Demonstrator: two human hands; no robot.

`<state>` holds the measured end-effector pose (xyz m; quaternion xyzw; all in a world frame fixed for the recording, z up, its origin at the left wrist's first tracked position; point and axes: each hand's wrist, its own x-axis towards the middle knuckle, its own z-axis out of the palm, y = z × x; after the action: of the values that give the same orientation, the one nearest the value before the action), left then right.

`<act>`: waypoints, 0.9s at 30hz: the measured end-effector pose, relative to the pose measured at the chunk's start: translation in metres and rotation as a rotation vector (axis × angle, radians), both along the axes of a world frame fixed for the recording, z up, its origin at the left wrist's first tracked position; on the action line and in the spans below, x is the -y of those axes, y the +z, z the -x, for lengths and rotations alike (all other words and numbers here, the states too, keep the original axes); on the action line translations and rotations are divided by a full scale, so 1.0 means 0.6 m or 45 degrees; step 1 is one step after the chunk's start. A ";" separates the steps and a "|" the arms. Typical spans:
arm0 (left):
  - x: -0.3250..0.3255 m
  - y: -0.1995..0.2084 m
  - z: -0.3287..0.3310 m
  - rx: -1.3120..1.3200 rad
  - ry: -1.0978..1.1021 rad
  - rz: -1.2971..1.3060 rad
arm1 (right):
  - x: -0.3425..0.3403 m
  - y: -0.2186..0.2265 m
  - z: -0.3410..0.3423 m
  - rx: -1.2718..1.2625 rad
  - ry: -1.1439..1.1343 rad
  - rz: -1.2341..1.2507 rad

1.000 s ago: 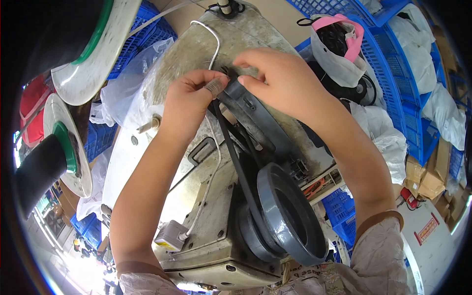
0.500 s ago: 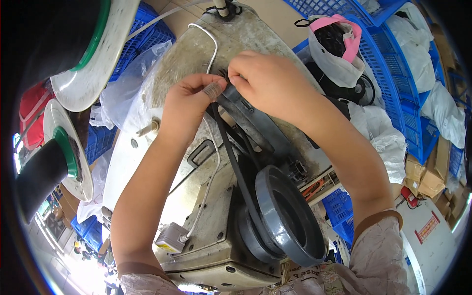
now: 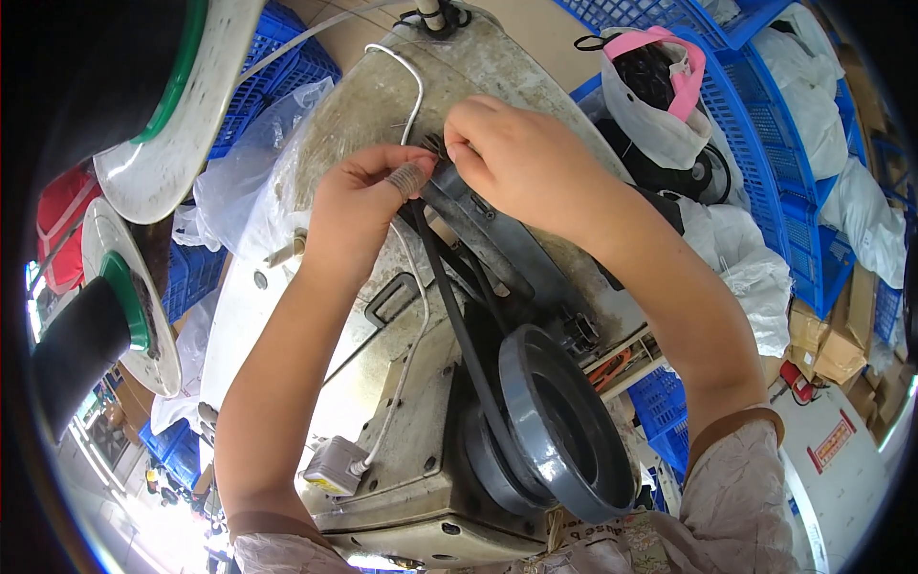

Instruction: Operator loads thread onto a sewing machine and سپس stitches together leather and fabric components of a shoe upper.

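Both hands meet over the far end of a worn, grimy machine [image 3: 406, 493] with a grey handwheel [image 3: 566, 421] and a black drive belt [image 3: 454, 316]. My left hand [image 3: 354, 206] is closed, thumb and index finger pinched together beside the belt's far end; ribbed wrap covers one digit. What it pinches is too small to make out. My right hand [image 3: 521, 163] is curled just to the right, knuckles up, fingertips hidden from view. Between the hands a small dark toothed part [image 3: 434, 143] shows. A dark grey metal housing [image 3: 497, 225] runs below the right hand.
A white cable [image 3: 418, 325] crosses the machine to a small white box [image 3: 335, 466]. Large reels [image 3: 115, 306] stand at left. On the right are blue crates [image 3: 755, 124], white bags [image 3: 755, 287], and a white-and-pink bag [image 3: 660, 105] of black items.
My left hand has shifted very slightly, its wrapped digit turning a little. My right hand stays almost where it was.
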<state>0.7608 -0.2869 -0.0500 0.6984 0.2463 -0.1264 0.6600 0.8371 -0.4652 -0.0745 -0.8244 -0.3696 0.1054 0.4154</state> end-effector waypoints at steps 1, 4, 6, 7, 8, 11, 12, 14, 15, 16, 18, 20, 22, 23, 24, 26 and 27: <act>-0.002 -0.001 0.001 0.004 -0.008 0.001 | 0.000 0.001 -0.001 -0.001 0.001 -0.002; -0.003 -0.002 0.001 0.000 -0.005 -0.008 | 0.001 0.004 -0.002 -0.045 0.000 0.008; -0.003 -0.002 0.000 -0.008 0.005 -0.018 | 0.002 0.006 -0.003 -0.054 0.000 0.030; -0.003 -0.002 0.000 -0.005 -0.005 -0.017 | 0.003 0.007 -0.003 -0.053 -0.001 0.031; -0.003 -0.002 -0.001 -0.002 -0.016 -0.016 | 0.004 0.007 -0.004 -0.053 -0.005 0.016; 0.002 0.002 -0.001 0.003 -0.004 0.005 | 0.009 0.009 -0.007 -0.067 -0.016 0.023; 0.002 0.001 -0.001 0.002 -0.005 0.005 | 0.010 0.010 -0.008 -0.082 -0.019 0.044; 0.001 -0.002 -0.001 0.007 0.002 0.009 | 0.012 0.014 -0.009 -0.091 -0.022 0.058; 0.002 -0.001 0.000 0.006 0.001 0.008 | 0.013 0.015 -0.009 -0.100 -0.024 0.070; 0.003 0.000 0.001 0.016 0.022 0.048 | 0.015 0.016 -0.009 -0.100 -0.025 0.069; 0.003 0.002 0.002 0.028 0.042 0.089 | 0.019 0.019 -0.008 -0.120 -0.034 0.037; 0.001 0.004 0.004 0.078 0.015 0.036 | 0.027 0.023 -0.011 -0.179 -0.015 0.002; 0.001 0.009 0.011 0.116 -0.002 -0.086 | 0.035 0.028 -0.012 -0.241 0.007 -0.039; 0.001 0.011 0.013 0.155 -0.020 -0.205 | 0.040 0.035 -0.010 -0.337 0.014 -0.048; 0.002 0.017 0.012 0.159 -0.020 -0.205 | 0.045 0.041 -0.009 -0.430 0.020 -0.056; 0.010 0.035 0.002 0.653 -0.344 -0.931 | 0.054 0.044 -0.006 -0.387 0.031 -0.160; 0.013 0.041 -0.001 0.656 -0.343 -0.933 | 0.057 0.047 -0.003 -0.348 0.043 -0.266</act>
<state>0.7617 -0.2949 -0.0252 0.9199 0.0097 0.0619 0.3871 0.8389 -0.4993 -0.0464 -0.7484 -0.3326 0.1844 0.5434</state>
